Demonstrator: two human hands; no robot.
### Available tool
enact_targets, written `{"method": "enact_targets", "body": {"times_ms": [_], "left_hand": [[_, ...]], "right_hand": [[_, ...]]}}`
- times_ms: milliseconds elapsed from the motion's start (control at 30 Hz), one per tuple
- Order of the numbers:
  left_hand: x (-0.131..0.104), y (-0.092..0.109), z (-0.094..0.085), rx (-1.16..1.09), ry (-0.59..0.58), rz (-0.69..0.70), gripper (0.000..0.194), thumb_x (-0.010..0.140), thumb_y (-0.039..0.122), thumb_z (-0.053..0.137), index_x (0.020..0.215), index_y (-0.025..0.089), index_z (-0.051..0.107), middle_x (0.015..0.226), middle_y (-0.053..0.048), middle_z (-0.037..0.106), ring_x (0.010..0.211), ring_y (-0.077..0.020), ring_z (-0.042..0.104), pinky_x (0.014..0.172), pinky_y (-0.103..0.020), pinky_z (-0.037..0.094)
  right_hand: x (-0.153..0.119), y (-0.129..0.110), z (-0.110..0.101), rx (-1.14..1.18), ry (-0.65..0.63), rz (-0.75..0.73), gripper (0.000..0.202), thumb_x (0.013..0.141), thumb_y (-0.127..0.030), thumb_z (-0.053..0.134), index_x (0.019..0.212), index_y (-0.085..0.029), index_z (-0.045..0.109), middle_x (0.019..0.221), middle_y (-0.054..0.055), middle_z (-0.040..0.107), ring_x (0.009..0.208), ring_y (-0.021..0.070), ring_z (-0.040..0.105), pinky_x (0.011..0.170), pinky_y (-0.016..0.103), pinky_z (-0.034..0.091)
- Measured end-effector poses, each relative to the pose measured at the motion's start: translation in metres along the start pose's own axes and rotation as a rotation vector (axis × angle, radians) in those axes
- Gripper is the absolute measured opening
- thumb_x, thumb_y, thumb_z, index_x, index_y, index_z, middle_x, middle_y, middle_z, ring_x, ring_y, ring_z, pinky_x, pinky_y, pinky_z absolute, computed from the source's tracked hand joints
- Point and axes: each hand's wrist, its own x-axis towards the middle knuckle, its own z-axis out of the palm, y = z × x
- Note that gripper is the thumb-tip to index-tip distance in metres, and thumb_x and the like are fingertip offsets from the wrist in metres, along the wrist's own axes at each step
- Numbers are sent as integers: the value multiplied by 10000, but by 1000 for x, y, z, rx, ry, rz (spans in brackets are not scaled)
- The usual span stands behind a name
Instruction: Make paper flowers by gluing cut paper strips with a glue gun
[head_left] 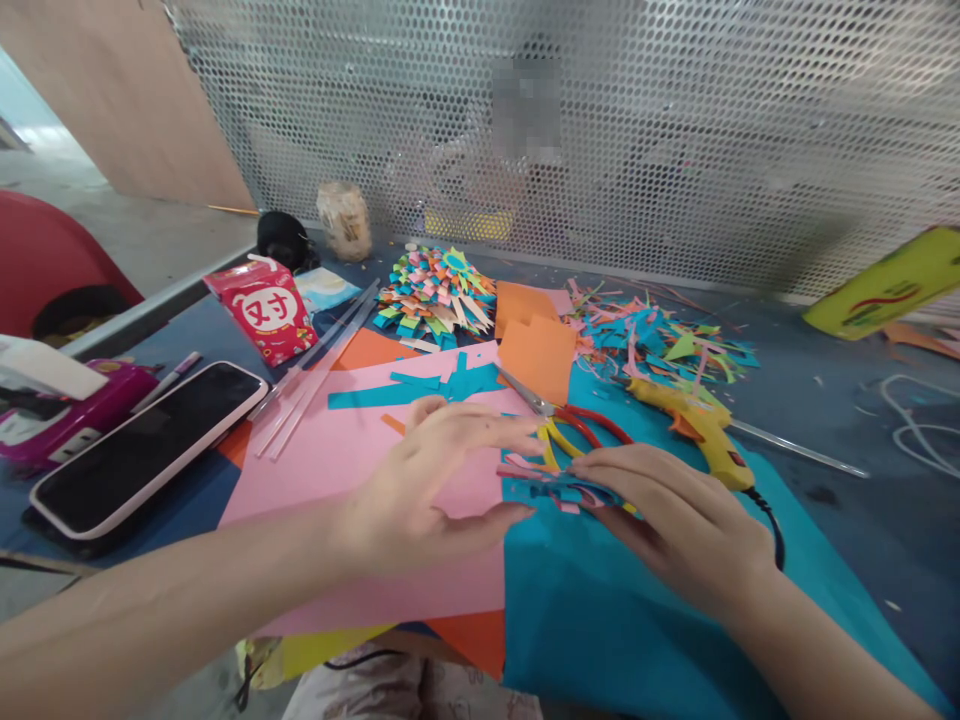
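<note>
My right hand [675,525] pinches a small bundle of blue and pink paper strips [559,488] between thumb and fingers. Opposite it, my left hand [450,470] is held with thumb and fingers spread apart, at the bundle's left end, and nothing shows in its grasp. Just behind the bundle lie scissors [589,425] with red and yellow handles, their blades pointing to the back left. Beneath my hands are a pink sheet [337,540] and a blue sheet [600,620]. Cut blue strips [375,392] rest on the pink one.
A yellow glue gun [701,430] lies to the right, with a clear glue stick at its nozzle side. Behind are a colourful paper-strip piece [435,295], orange paper [536,355] and paper scraps [660,335]. Leftward are a phone [150,445], clear sticks [315,370] and a red packet [262,308].
</note>
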Motion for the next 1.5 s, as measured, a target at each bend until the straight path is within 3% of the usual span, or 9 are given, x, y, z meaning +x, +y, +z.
{"method": "enact_targets", "body": {"times_ms": [67,167,267,433,700,1033,1167,1300,1500], "left_hand": [[0,-1,1,-43,81,-2,378,762,196,689,1105,233,535,1059,-45,702,1011,-204,635,886,-358,428],[1,-5,3,-198,157,-30,445,769,156,681,1169,242,508,1032,-30,703,974,-176,645,925,-353,442],[3,-9,5,-328,146,-138,424,796,179,658,1189,246,513,981,-24,711,939,-169,652,922,-347,450],[5,-14,8,-420,123,-368,370,805,270,654,1158,232,552,946,-29,713,926,-184,647,847,-350,466],[8,-11,9,-501,83,-487,393,746,281,701,1111,202,578,878,-29,709,888,-187,640,751,-327,468],[10,-9,8,-566,88,-497,283,731,217,700,985,192,577,803,1,710,805,-143,639,793,-304,423],[9,-9,8,-593,73,-486,293,723,214,713,985,188,586,762,0,700,762,-147,645,723,-291,415],[7,-11,9,-591,53,-387,316,744,214,705,1026,189,567,813,-13,703,802,-151,646,701,-284,411],[4,-11,6,-411,37,-199,466,720,188,736,1133,211,520,903,-11,687,844,-137,632,756,-277,439]], "right_hand": [[2,-2,0,37,25,58,140,871,-143,545,994,-207,553,865,46,695,834,167,680,763,273,569],[7,-7,0,130,46,182,52,862,-194,568,905,-214,546,817,31,686,714,138,677,628,209,561],[11,-9,0,250,-6,303,45,860,-251,560,833,-217,550,757,23,680,609,131,654,513,199,531],[10,-8,2,384,-93,435,102,830,-281,577,770,-198,574,726,28,680,566,127,626,495,205,519],[11,-8,4,406,-96,444,120,820,-290,590,753,-191,591,713,26,675,568,127,620,501,199,513],[13,-9,1,380,-108,407,91,831,-278,586,778,-205,591,736,27,682,566,132,614,515,228,518],[11,-7,3,307,-78,372,98,844,-279,572,779,-206,580,731,29,683,591,144,636,523,230,519],[8,-7,5,195,-16,273,58,858,-219,561,801,-215,551,758,27,677,645,143,658,551,211,520],[4,-8,3,78,21,104,92,856,-144,566,927,-198,544,840,36,673,774,140,670,703,216,537]]}}
